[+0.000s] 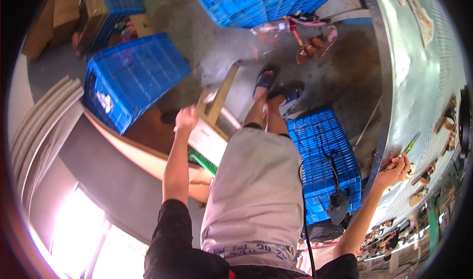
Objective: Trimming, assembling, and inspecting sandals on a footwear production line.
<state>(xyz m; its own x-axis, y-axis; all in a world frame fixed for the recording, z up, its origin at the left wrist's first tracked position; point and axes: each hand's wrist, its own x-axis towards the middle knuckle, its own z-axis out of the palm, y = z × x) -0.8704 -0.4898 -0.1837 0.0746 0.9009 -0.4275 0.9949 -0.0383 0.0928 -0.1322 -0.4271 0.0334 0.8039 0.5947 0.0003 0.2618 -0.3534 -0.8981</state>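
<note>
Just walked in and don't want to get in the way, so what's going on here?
Someone in a pale apron has both hands busy. The left hand appears closed on the edge of a wooden-framed piece. The right hand, beside a metal-topped bench, seems to hold a slim green tool. One blue crate sits right of the legs.
</note>
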